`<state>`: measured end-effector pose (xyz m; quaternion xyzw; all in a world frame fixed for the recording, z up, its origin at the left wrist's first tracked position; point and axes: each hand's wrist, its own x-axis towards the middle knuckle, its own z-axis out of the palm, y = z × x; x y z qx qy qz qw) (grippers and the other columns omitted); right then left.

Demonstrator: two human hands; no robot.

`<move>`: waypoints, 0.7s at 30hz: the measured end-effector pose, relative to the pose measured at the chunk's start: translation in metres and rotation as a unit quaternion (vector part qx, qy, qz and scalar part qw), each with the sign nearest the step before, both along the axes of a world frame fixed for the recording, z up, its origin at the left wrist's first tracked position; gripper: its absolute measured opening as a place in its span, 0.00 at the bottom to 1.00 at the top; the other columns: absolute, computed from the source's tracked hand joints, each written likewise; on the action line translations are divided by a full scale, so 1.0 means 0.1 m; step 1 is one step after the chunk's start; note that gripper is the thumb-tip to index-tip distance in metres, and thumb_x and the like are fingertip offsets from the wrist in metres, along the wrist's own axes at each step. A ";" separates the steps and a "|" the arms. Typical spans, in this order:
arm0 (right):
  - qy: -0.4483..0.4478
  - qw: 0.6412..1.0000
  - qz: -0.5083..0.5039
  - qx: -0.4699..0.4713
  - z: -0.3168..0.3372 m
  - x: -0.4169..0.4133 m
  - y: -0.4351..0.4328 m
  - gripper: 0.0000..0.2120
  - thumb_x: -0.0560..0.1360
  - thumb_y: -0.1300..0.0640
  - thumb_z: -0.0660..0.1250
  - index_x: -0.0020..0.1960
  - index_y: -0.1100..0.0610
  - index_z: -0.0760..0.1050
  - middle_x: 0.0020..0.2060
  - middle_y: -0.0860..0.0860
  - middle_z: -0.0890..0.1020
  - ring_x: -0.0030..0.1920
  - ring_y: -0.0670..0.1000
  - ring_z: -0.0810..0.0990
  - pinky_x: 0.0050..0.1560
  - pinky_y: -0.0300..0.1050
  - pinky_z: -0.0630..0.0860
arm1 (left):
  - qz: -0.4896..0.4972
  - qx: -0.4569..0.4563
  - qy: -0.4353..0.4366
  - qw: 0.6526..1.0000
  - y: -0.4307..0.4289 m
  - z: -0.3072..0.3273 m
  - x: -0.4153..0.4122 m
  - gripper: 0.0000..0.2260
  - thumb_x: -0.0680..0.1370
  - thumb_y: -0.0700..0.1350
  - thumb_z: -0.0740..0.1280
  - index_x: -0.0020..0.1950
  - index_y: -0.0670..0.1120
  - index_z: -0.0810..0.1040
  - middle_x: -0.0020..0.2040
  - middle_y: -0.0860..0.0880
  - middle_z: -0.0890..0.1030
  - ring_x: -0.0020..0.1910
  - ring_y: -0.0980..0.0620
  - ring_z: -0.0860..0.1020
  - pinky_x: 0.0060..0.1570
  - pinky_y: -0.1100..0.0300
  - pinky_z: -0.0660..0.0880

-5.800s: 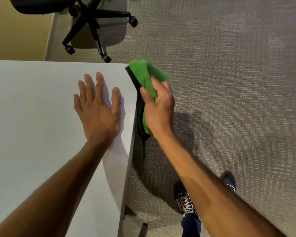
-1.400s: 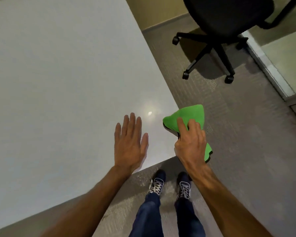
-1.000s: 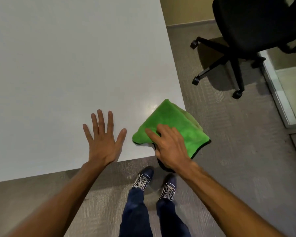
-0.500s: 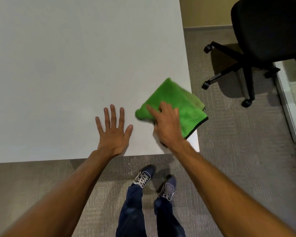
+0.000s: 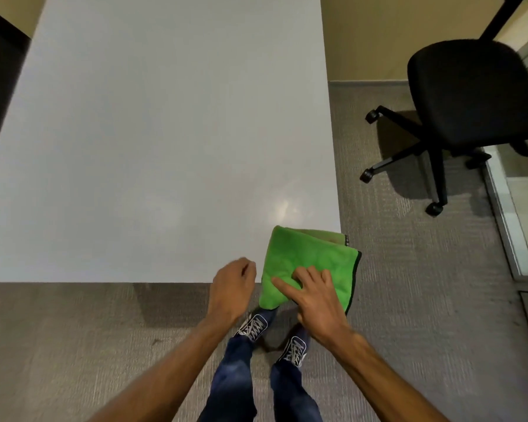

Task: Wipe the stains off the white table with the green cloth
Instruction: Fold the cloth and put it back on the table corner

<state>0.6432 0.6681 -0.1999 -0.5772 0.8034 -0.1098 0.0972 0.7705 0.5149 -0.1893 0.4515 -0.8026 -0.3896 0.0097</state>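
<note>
The white table fills the upper left, and I see no clear stains on it, only a light glare near its near right corner. A folded green cloth with a dark trim lies over that corner and hangs past the table's front and right edges. My right hand presses down on the cloth's near part with spread fingers. My left hand hovers at the table's front edge just left of the cloth, its fingers curled in and holding nothing.
A black office chair on castors stands on the grey carpet to the right of the table. My legs and dark sneakers are on the floor below the cloth. A glass panel edge runs along the far right.
My right hand has dragged the cloth back toward me to the table's near right corner. My left hand has lifted from flat on the table and curled its fingers.
</note>
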 end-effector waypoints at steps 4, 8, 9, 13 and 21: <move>-0.030 0.995 -0.090 -0.035 0.09 0.01 -0.17 0.39 0.57 0.70 0.81 0.66 0.51 0.81 0.46 0.54 0.81 0.44 0.55 0.79 0.40 0.50 0.74 | 0.208 0.306 0.034 0.928 0.14 0.09 -0.09 0.19 0.82 0.55 0.61 0.49 0.42 0.83 0.39 0.43 0.86 0.37 0.47 0.85 0.41 0.52 0.83; -0.142 0.977 -0.144 -0.071 0.21 0.09 -0.43 0.31 0.65 0.76 0.73 0.66 0.60 0.80 0.47 0.58 0.81 0.46 0.60 0.80 0.43 0.53 0.76 | 0.242 0.433 0.134 0.858 -0.01 0.12 -0.09 0.17 0.82 0.56 0.62 0.56 0.45 0.82 0.48 0.44 0.87 0.46 0.44 0.86 0.40 0.58 0.81; -0.164 0.974 -0.143 -0.063 0.23 0.09 -0.46 0.27 0.69 0.74 0.71 0.67 0.60 0.79 0.49 0.59 0.82 0.48 0.60 0.80 0.46 0.54 0.76 | 0.240 0.421 0.142 0.863 -0.06 0.11 -0.09 0.15 0.81 0.54 0.64 0.56 0.44 0.82 0.48 0.44 0.87 0.46 0.45 0.86 0.39 0.59 0.81; -0.229 0.961 -0.149 -0.044 0.23 0.04 -0.41 0.18 0.81 0.62 0.66 0.71 0.59 0.76 0.60 0.57 0.82 0.60 0.58 0.79 0.61 0.52 0.72 | 0.220 0.353 0.124 0.901 -0.27 0.06 -0.11 0.08 0.78 0.46 0.71 0.52 0.42 0.82 0.47 0.42 0.87 0.43 0.46 0.86 0.41 0.57 0.82; -0.167 0.895 -0.411 -0.054 0.16 -0.37 -0.01 0.16 0.80 0.59 0.69 0.67 0.58 0.78 0.58 0.54 0.80 0.60 0.55 0.77 0.65 0.57 0.71 | 0.149 0.178 0.029 0.972 -0.38 -0.02 -0.09 0.14 0.78 0.56 0.69 0.43 0.45 0.82 0.40 0.45 0.85 0.44 0.44 0.84 0.48 0.46 0.81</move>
